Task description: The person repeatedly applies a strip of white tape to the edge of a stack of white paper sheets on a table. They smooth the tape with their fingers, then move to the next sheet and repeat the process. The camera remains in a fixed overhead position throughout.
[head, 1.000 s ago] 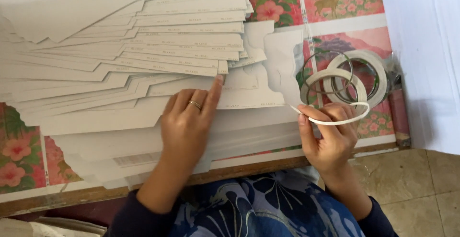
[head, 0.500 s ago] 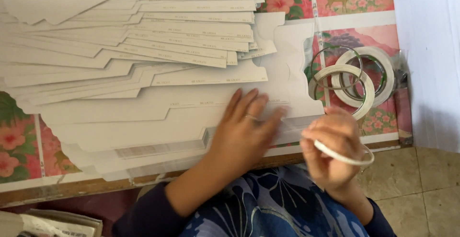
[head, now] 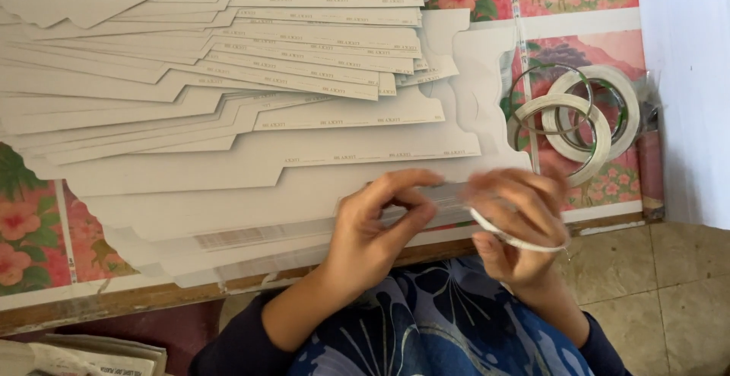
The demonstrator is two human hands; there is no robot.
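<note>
Left hand [head: 372, 228]: grip pinching the near edge of the front card sheet [head: 251, 201], thumb and fingertips closed on a pale strip running toward the other hand.
Right hand [head: 517, 220]: blurred; grip closed around a thin tape roll [head: 508, 237], white ring showing below the fingers.
Position of sheet: at the near edge of the surface [head: 114, 300], just above the lap, lowest of the fanned stack.
Handling, sheet: judged light, stiff enough to hold flat, liable to crease; best taken at the straight near edge, not at the cut tabs.
Handling, tape roll: judged very light, thin, easily bent; best held through the ring.
Count, card sheets [head: 304, 64]: well over a dozen, overlapping; exact number cannot be told.
Count, spare tape rolls [head: 582, 117]: three rings overlapping at right; one more in hand.
Count, hands: two.
</note>
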